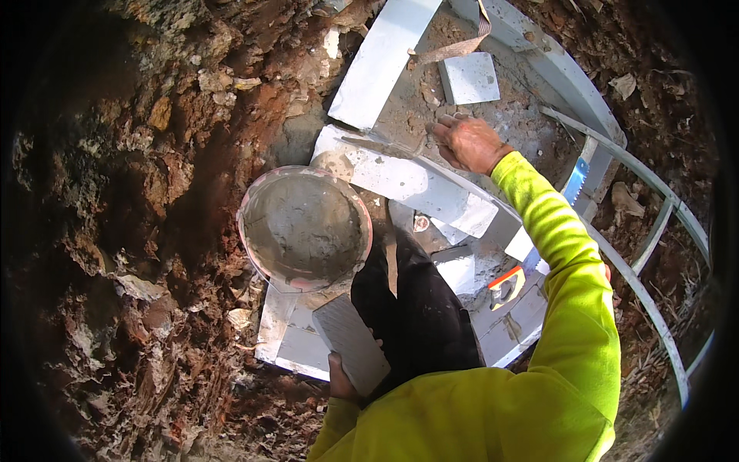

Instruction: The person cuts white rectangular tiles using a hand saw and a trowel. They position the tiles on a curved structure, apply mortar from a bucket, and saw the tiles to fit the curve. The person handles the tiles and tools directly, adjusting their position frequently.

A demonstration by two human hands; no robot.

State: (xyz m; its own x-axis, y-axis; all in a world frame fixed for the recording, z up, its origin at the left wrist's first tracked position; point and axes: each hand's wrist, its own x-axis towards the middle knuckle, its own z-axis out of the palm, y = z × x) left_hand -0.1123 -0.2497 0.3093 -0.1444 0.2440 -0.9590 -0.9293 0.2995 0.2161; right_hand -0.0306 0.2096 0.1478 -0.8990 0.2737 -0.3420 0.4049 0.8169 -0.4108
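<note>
My left hand, low in the picture, grips the lower edge of a grey lightweight block held tilted beside my leg. Further up, my right hand is closed around what seems to be the handle of a trowel; the fingers hide most of it. The thin trowel blade points left over the top of a white block wall, where a patch of wet mortar lies. Left of the wall stands a round bucket filled with grey mortar.
A handsaw with an orange-and-black handle lies to the right. A metal ladder leans at the far right, near a blue saw blade. A cut block and a strap lie beyond. Rough earth rises at left.
</note>
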